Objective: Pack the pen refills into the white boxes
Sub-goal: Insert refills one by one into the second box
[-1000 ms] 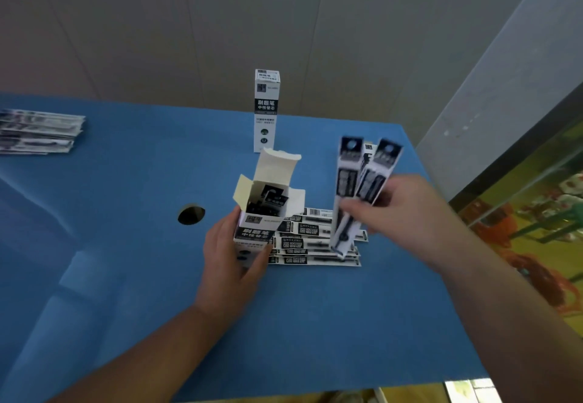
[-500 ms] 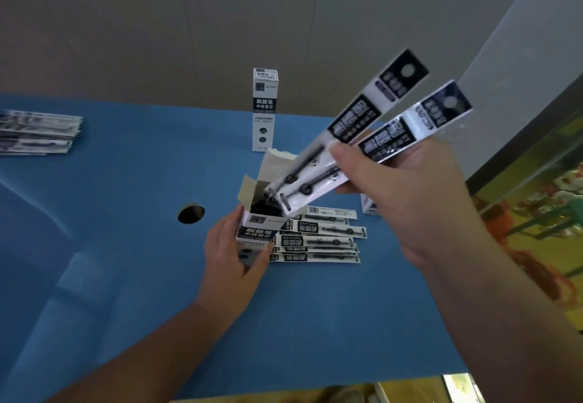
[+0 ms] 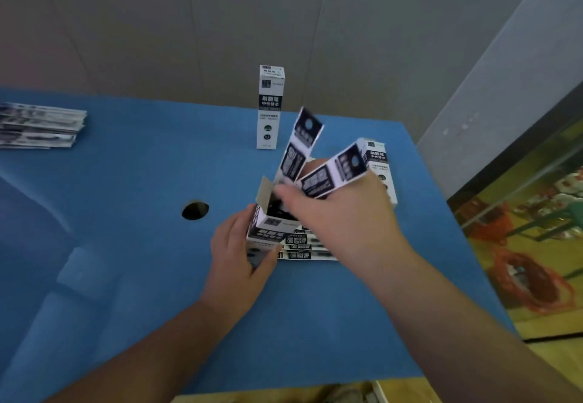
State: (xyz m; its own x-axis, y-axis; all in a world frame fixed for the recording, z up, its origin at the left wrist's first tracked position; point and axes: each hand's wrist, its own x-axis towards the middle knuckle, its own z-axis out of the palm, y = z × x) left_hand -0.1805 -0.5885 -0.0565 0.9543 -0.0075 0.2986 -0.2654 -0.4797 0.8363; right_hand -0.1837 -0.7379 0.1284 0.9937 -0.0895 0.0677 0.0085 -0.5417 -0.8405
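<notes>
An open white box (image 3: 272,225) stands upright on the blue table (image 3: 126,197), its flaps raised. My left hand (image 3: 239,260) grips its lower left side. My right hand (image 3: 344,213) holds two packaged pen refills (image 3: 328,175), their lower ends down inside the box mouth and their printed tops fanned apart above it. Behind the box lies a flat stack of more refill packs (image 3: 303,248), partly hidden by my right hand. A closed white box (image 3: 270,107) stands upright at the back. Another white box (image 3: 378,166) stands behind my right hand.
A second stack of refill packs (image 3: 41,125) lies at the table's far left. A round dark hole (image 3: 195,210) sits in the tabletop left of the open box. The table's right edge borders a wall and a yellow floor below.
My right hand has come down from a raised position, bringing the two refill packs from above the box into its open top. My left hand has stayed on the box.
</notes>
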